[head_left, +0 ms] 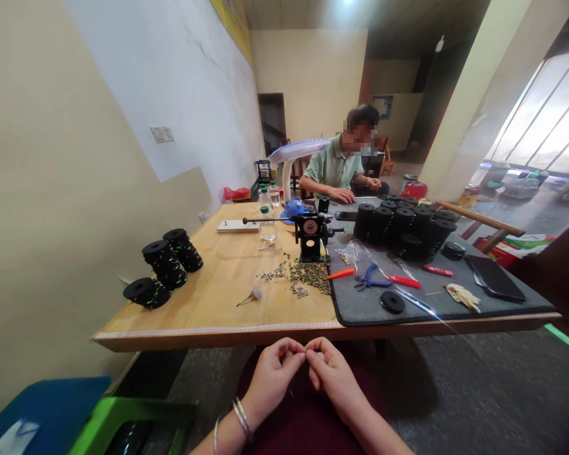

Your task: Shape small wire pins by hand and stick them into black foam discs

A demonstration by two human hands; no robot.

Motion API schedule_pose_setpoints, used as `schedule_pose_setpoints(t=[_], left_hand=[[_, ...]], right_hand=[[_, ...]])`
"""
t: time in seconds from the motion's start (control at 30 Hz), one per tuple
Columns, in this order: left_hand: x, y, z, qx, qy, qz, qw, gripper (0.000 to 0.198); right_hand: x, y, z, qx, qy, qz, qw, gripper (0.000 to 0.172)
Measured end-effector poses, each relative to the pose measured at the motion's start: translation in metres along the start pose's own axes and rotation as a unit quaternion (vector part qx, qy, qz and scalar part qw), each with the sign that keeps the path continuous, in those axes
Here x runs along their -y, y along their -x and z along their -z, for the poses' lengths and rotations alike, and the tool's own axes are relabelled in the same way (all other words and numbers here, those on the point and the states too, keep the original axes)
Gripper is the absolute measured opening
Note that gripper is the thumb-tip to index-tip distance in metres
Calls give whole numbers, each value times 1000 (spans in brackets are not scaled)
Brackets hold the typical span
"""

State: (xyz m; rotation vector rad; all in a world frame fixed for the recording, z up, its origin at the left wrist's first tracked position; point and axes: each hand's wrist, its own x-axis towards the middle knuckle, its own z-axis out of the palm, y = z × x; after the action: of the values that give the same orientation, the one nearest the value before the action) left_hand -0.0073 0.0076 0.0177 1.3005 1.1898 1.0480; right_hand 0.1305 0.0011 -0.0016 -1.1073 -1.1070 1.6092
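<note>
Just below the table's front edge, my left hand [275, 374] and my right hand [329, 373] meet at the fingertips above my lap. Both hands are closed in a pinch, thumb against forefinger. What they pinch is too small to make out; a speck of orange-red shows inside the curled left fingers. Beyond them on the wooden table [208, 297] lies a pile of small dark-and-gold pieces [309, 275], with a small tufted thing on a thin stem [253, 294] nearer to me. Behind the pile stands a black device with a round dial [310, 232] and a long rod.
Black spools [159, 256] stand at left, and many more [403, 221] on the grey mat [370, 309]. Blue-handled pliers [372, 277], tweezers [420, 302] and a glove [462, 296] lie there too. A lamp [296, 151] rises behind; another person [336, 167] sits across. A green stool [95, 423] is lower left.
</note>
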Motion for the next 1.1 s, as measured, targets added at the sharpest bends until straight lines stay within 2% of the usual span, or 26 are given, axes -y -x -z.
schedule_pose_setpoints(t=[0.1, 0.23, 0.6, 0.8, 0.87, 0.93, 1.03, 1.1], left_hand=[[-1, -2, 5, -15, 39, -12, 999, 21], [-3, -5, 6, -3, 37, -20, 999, 22], [1, -11, 9, -78, 74, -4, 994, 31], [6, -14, 28, -128, 123, 40, 983, 41], [7, -11, 34, -92, 109, 64, 988, 41], [8, -5, 35, -28, 76, 97, 992, 40], [9, 3, 29, 50, 30, 110, 992, 37], [8, 4, 22, 81, 47, 103, 990, 38]], right_hand=[[2, 3, 0, 37, 36, -22, 998, 38], [2, 5, -2, 65, 66, -29, 995, 29], [-3, 6, -2, 49, 56, -15, 997, 19], [2, 10, -1, 0, 32, -36, 999, 23], [6, 12, -1, -13, 15, -40, 999, 26], [9, 13, -1, -17, 5, -42, 999, 29], [10, 14, -3, -14, -3, -45, 999, 31], [11, 14, -4, -8, -7, -50, 999, 33]])
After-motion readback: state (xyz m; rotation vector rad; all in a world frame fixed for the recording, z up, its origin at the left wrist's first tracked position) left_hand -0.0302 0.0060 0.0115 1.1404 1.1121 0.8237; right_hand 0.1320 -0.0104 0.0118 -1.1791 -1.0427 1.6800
